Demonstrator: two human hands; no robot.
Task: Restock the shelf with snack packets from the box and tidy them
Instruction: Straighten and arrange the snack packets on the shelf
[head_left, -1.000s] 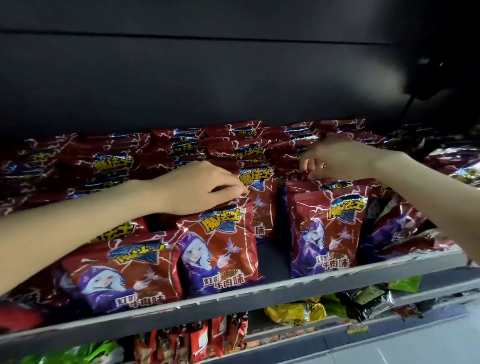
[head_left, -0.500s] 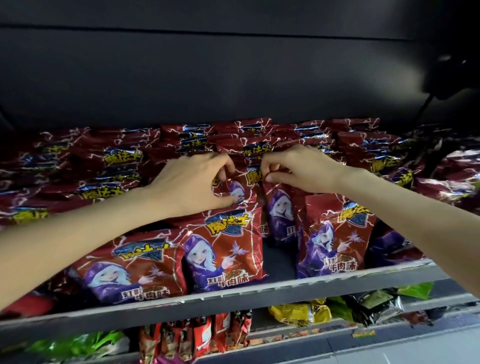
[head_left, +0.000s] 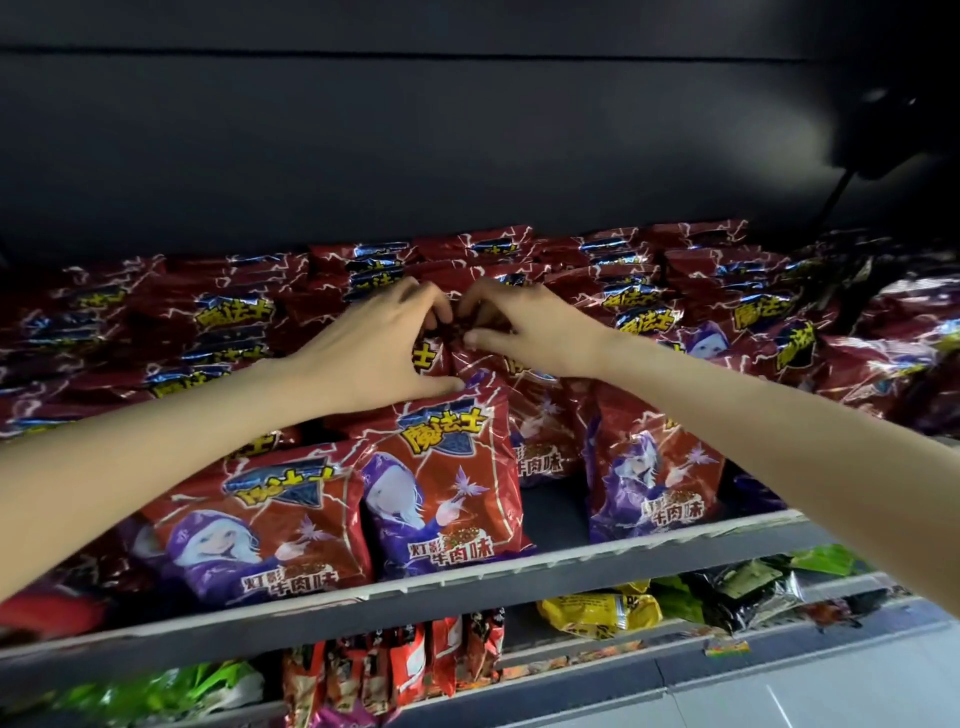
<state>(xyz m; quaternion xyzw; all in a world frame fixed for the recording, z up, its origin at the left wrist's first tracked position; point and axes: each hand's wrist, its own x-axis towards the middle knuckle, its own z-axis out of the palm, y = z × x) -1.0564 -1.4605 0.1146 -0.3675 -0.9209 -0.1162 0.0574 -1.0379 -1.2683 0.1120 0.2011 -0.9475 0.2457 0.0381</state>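
Note:
Rows of red snack packets with a purple wizard figure fill the grey shelf (head_left: 519, 574). My left hand (head_left: 374, 345) and my right hand (head_left: 524, 327) meet in the middle of the shelf, fingertips almost touching. Both pinch the top of one red packet (head_left: 447, 356) that stands in the second row. In front of it a front-row packet (head_left: 441, 483) stands upright at the shelf lip. Another front packet (head_left: 654, 467) stands to its right, and one (head_left: 254, 525) leans to the left. The box is out of view.
A gap of bare shelf (head_left: 553, 514) lies between the two front packets. Above, a dark panel (head_left: 415, 145) hangs low over the packets. The lower shelf (head_left: 571, 660) carries yellow, green, black and red packets. Grey floor shows at bottom right.
Both hands moved inward and back from separate packets to meet on one packet in the middle. The view has shifted slightly, showing more of the right-hand rows.

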